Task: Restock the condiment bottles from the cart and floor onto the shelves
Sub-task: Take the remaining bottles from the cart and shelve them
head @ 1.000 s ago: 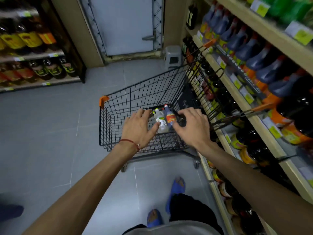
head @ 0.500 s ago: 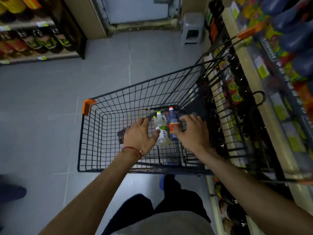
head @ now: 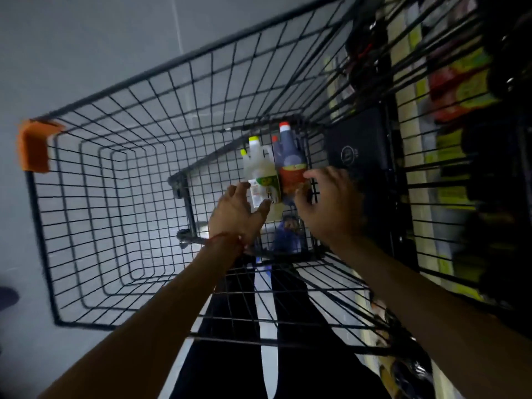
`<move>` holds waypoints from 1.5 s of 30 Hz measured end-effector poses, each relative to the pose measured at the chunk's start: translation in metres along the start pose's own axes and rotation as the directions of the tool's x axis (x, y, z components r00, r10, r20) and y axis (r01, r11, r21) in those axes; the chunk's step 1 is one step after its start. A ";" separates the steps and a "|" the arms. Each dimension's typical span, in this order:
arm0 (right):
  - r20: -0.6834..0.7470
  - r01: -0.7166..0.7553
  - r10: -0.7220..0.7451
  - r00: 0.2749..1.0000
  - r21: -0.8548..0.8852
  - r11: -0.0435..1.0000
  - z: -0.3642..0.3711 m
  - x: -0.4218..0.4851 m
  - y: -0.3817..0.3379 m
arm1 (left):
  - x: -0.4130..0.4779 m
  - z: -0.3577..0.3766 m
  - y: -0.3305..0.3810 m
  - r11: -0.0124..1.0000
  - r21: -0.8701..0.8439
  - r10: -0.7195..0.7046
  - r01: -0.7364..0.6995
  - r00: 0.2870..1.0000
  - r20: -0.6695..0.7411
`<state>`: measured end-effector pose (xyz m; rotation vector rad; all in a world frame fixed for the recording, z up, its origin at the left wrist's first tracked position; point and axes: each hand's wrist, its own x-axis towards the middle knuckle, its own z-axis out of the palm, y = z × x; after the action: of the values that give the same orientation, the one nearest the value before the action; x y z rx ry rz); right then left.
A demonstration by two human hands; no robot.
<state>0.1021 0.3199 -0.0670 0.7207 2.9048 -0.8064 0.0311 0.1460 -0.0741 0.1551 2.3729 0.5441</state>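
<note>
Bottles (head: 273,168) are down on the floor of the cart (head: 115,110), over on the right, just beside a black panel (head: 357,145). They stand bunched up and touching each other: a clear one (head: 260,171) with a yellow cap on the left, a dark one (head: 289,159) with a red cap on the right. There look to be a couple more caps behind them, but it's too blurry to count.

My left hand (head: 236,214) has its fingers spread wide, with the tips right at the clear one's label and nothing wrapped around it yet. My right hand (head: 325,205) curves in at the dark one's label. I honestly can't tell whether it's got a real hold or is just touching.

Stuff that could go wrong, as far as I can judge:
- They're packed so tight that lifting one could knock over its neighbour, and a wire floor isn't a stable base.
- If I only catch the labels with my fingertips, a smooth bottle could slip and drop back into the cart.
- I'm leaning deep in with both arms, so coming up I could clip the wire or the panel.
- The shelves (head: 417,197) on the right look pretty full already, and the cart is close to them, so a sloppy swing over could bump stock.
</note>
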 end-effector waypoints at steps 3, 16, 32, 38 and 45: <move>0.055 -0.063 0.064 0.996 -0.012 0.998 0.020 0.003 0.012 | 0.035 0.033 -0.015 0.970 -0.204 -0.129 0.134 0.991 0.036; 0.161 -0.214 0.210 0.964 0.003 0.977 0.087 0.016 0.017 | 0.123 0.101 -0.030 0.786 -0.471 -0.373 0.401 0.915 0.156; 0.244 -0.409 0.412 0.878 -0.065 0.910 0.122 0.043 0.037 | 0.138 0.084 -0.068 0.812 -0.442 -0.384 0.381 0.919 0.087; 0.279 -0.382 0.399 0.873 -0.116 0.917 0.124 0.049 0.044 | 0.140 0.057 -0.084 0.834 -0.420 -0.344 0.359 0.932 0.113; 0.334 -0.377 0.395 0.856 -0.120 0.918 0.129 0.062 0.041 | 0.138 0.060 -0.101 0.789 -0.497 -0.317 0.361 0.932 0.174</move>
<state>0.0545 0.3130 -0.2081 0.9949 2.3423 -0.7208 -0.0301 0.1096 -0.2408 -0.4819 2.0165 0.9569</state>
